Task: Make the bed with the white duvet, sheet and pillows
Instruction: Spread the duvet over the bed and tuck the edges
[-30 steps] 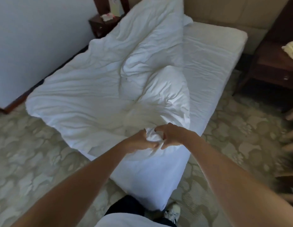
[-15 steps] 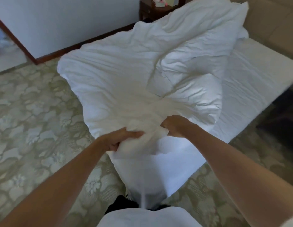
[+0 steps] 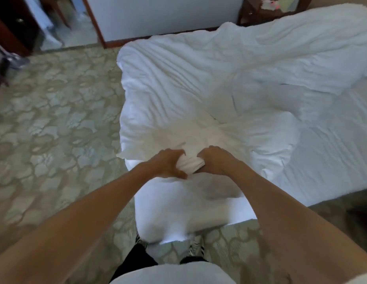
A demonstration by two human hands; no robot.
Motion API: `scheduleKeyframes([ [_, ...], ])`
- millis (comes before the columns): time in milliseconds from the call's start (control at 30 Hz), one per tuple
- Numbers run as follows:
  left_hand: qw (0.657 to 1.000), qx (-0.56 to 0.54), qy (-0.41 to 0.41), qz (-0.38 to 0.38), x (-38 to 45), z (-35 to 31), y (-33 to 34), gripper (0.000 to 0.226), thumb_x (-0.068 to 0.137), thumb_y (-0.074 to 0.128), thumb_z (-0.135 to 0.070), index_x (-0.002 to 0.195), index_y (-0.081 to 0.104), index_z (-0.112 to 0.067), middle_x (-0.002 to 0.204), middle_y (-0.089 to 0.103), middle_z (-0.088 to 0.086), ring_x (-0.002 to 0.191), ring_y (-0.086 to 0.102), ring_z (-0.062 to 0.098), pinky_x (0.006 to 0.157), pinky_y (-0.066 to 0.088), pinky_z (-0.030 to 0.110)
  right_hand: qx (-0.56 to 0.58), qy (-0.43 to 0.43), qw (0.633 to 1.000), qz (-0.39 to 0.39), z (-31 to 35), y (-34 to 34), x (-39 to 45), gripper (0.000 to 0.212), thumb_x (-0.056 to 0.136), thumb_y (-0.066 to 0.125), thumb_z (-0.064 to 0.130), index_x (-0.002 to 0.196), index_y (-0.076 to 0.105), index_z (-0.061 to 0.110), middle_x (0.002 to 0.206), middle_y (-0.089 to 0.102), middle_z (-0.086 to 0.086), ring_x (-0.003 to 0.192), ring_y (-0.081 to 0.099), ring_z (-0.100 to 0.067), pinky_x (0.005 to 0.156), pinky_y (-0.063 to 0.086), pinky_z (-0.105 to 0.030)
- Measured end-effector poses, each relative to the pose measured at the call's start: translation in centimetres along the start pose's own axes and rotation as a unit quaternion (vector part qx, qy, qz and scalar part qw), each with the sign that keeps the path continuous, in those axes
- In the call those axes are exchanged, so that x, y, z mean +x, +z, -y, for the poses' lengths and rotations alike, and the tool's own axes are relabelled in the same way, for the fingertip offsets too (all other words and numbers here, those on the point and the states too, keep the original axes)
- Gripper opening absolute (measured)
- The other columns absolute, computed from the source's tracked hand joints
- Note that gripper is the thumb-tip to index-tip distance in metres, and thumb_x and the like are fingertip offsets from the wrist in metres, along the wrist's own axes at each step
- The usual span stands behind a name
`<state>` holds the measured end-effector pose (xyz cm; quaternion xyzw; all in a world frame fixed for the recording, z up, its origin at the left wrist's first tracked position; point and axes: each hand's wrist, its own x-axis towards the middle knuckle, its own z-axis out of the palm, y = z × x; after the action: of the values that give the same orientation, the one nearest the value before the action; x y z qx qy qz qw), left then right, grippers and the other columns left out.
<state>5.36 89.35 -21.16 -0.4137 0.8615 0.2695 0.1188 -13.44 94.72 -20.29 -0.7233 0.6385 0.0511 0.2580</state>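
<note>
Both the left hand (image 3: 168, 163) and the right hand (image 3: 216, 160) are clamped on one bunched corner of the white duvet (image 3: 199, 83). It probably needs spreading next, by pulling the hands apart.

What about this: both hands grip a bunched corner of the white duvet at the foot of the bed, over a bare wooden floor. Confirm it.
Wrong on the floor. In the head view, the left hand and right hand do grip the bunched duvet corner, but the floor is patterned carpet, not bare wood.
</note>
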Motion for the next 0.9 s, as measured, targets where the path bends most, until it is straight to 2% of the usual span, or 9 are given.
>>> scheduleKeyframes([
  [167, 0.997, -0.006, -0.081, 0.005, -5.0, -2.1, 2.6, 0.059, 0.070, 0.078, -0.054, 0.116, 0.057, -0.023, 0.107, 0.067, -0.001, 0.100, 0.061, 0.024, 0.075, 0.038, 0.029, -0.014, -0.068, 0.997, 0.037, 1.4, 1.3, -2.9, 0.039, 0.081, 0.070, 0.051, 0.063, 0.045, 0.028, 0.081, 0.063, -0.002, 0.075, 0.060, -0.023, 0.066, 0.038, -0.028],
  [233, 0.994, -0.026, -0.107, 0.009, -7.2, -2.0, 3.2, 0.055, 0.069, 0.079, -0.053, 0.112, 0.058, -0.024, 0.101, 0.065, -0.004, 0.099, 0.061, 0.022, 0.076, 0.038, 0.029, -0.014, -0.095, 0.995, 0.035, 2.8, 2.0, -4.0, 0.028, 0.081, 0.072, 0.048, 0.070, 0.054, 0.029, 0.087, 0.065, -0.007, 0.076, 0.058, -0.026, 0.068, 0.034, -0.027],
  [267, 0.992, -0.038, -0.123, 0.010, -8.3, -2.0, 3.6, 0.055, 0.067, 0.081, -0.052, 0.109, 0.058, -0.025, 0.098, 0.064, -0.006, 0.098, 0.061, 0.021, 0.076, 0.039, 0.029, -0.019, -0.111, 0.993, 0.023, 3.5, 2.5, -4.6, 0.024, 0.081, 0.072, 0.046, 0.084, 0.065, 0.023, 0.095, 0.068, -0.009, 0.082, 0.061, -0.029, 0.069, 0.034, -0.027],
  [333, 0.986, -0.061, -0.155, 0.012, -10.6, -1.7, 4.6, 0.059, 0.063, 0.083, -0.053, 0.109, 0.058, -0.026, 0.097, 0.064, -0.008, 0.096, 0.061, 0.020, 0.079, 0.046, 0.030, -0.032, -0.127, 0.991, 0.012, 5.0, 3.8, -5.9, 0.037, 0.083, 0.071, 0.044, 0.104, 0.068, 0.014, 0.104, 0.068, -0.011, 0.094, 0.064, -0.032, 0.072, 0.038, -0.028],
  [500, 0.976, -0.099, -0.194, 0.006, -15.6, -1.3, 8.5, 0.060, 0.058, 0.082, -0.052, 0.109, 0.063, -0.029, 0.093, 0.068, -0.010, 0.088, 0.064, 0.016, 0.080, 0.054, 0.033, -0.030, -0.142, 0.989, 0.025, 8.5, 7.8, -9.5, 0.018, 0.084, 0.066, 0.028, 0.096, 0.065, 0.014, 0.097, 0.067, -0.009, 0.091, 0.063, -0.032, 0.071, 0.041, -0.030],
  [600, 0.974, -0.091, -0.207, -0.012, -18.3, -1.7, 11.4, 0.062, 0.063, 0.080, -0.050, 0.117, 0.062, -0.027, 0.103, 0.070, -0.004, 0.094, 0.065, 0.020, 0.080, 0.053, 0.033, -0.018, -0.140, 0.990, 0.022, 10.3, 10.5, -11.9, 0.007, 0.083, 0.062, 0.017, 0.079, 0.057, 0.021, 0.081, 0.060, -0.006, 0.077, 0.055, -0.029, 0.067, 0.035, -0.029],
  [667, 0.975, -0.054, -0.214, -0.017, -20.0, -2.1, 13.8, 0.066, 0.069, 0.077, -0.045, 0.129, 0.056, -0.026, 0.115, 0.067, 0.000, 0.104, 0.064, 0.025, 0.082, 0.051, 0.034, -0.011, -0.140, 0.990, 0.025, 11.2, 12.7, -13.7, 0.035, 0.082, 0.062, 0.014, 0.063, 0.035, 0.026, 0.067, 0.044, 0.002, 0.070, 0.045, -0.025, 0.064, 0.031, -0.029],
  [733, 0.976, -0.038, -0.212, -0.029, -21.2, -2.7, 16.4, 0.059, 0.076, 0.072, -0.033, 0.131, 0.054, -0.024, 0.118, 0.066, 0.001, 0.107, 0.062, 0.027, 0.083, 0.048, 0.034, -0.005, -0.145, 0.989, 0.040, 11.6, 14.6, -15.6, 0.042, 0.081, 0.062, 0.013, 0.059, 0.027, 0.025, 0.060, 0.035, 0.005, 0.066, 0.040, -0.023, 0.061, 0.029, -0.028],
  [900, 0.979, -0.050, -0.193, 0.034, -22.1, -4.3, 19.8, 0.041, 0.086, 0.060, -0.007, 0.124, 0.048, -0.017, 0.120, 0.057, 0.005, 0.107, 0.056, 0.026, 0.087, 0.044, 0.033, 0.104, -0.124, 0.986, 0.037, 10.2, 16.4, -18.4, 0.019, 0.081, 0.059, 0.008, 0.071, 0.047, 0.019, 0.069, 0.055, 0.003, 0.066, 0.052, -0.019, 0.066, 0.048, -0.039],
])
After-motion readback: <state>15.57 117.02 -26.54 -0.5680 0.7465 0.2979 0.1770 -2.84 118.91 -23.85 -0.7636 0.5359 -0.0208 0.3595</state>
